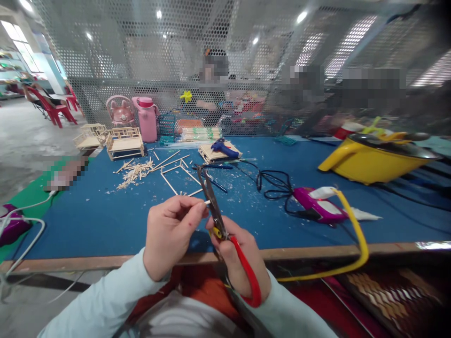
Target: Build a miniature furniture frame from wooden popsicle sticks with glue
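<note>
Between thumb and forefinger, my left hand (174,230) pinches a short pale wooden stick (207,202), most of it hidden by the fingers. My right hand (241,256) is wrapped round red-handled scissors (246,272), whose dark blades point up and away. The stick's tip lies at the blades. Just beyond are a frame of thin sticks (181,172) and a heap of small cut sticks (137,172) on the blue table (105,220). Behind these, a blue glue gun (224,149) rests on a pale wooden piece (207,152).
Small wooden chair models (125,142) and a pink bottle (146,119) stand at the back left. A purple tool (322,206) with coiled black cable and a yellow pan (373,159) occupy the right. A person (211,101) sits behind the perforated screen (141,56).
</note>
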The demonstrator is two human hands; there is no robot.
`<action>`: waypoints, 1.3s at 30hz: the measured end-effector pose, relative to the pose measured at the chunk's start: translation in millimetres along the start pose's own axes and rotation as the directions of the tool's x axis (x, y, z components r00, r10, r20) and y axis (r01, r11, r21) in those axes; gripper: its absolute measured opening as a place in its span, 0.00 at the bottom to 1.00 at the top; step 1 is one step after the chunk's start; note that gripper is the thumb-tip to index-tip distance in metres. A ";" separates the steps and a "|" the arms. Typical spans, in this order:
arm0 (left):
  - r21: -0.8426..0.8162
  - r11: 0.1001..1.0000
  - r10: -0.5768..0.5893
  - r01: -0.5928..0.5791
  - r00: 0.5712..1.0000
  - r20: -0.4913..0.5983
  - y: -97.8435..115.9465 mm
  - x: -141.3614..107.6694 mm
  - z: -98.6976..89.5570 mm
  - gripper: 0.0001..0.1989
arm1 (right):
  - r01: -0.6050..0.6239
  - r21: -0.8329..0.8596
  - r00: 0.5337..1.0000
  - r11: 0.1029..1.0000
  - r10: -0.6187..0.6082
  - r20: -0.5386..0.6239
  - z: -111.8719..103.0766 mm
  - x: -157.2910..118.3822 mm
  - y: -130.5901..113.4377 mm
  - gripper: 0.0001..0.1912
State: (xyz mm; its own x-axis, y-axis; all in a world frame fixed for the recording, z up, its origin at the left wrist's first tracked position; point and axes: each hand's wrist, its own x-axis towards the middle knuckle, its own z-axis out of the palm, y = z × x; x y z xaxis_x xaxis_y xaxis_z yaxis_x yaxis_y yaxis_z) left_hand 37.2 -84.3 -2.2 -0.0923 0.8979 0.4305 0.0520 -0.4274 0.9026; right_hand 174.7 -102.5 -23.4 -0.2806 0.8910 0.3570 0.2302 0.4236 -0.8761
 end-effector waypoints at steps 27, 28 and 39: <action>0.680 0.669 0.025 -0.299 0.924 0.382 -60.2 113.1 -67.6 0.11 | -0.042 -0.944 0.999 0.326 0.003 -0.043 -98.9 78.1 -18.4 0.15; 0.675 0.676 0.035 -0.295 0.928 0.371 -62.2 110.5 -66.2 0.12 | -0.092 -0.942 0.995 0.324 0.007 -0.095 -103.2 96.1 -12.2 0.15; 0.528 0.825 0.010 -0.202 0.939 0.344 -53.1 75.2 -62.2 0.10 | -0.202 -0.942 0.953 0.268 0.276 -0.126 -121.3 222.4 95.4 0.22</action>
State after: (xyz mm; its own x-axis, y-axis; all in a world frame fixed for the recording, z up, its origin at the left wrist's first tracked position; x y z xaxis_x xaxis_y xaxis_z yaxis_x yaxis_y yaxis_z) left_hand -34.4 -0.7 -17.3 0.2562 0.8751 0.4105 0.5862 -0.4784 0.6539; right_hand 247.4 155.9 11.8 -0.0867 0.9864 0.1395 0.9961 0.0877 -0.0015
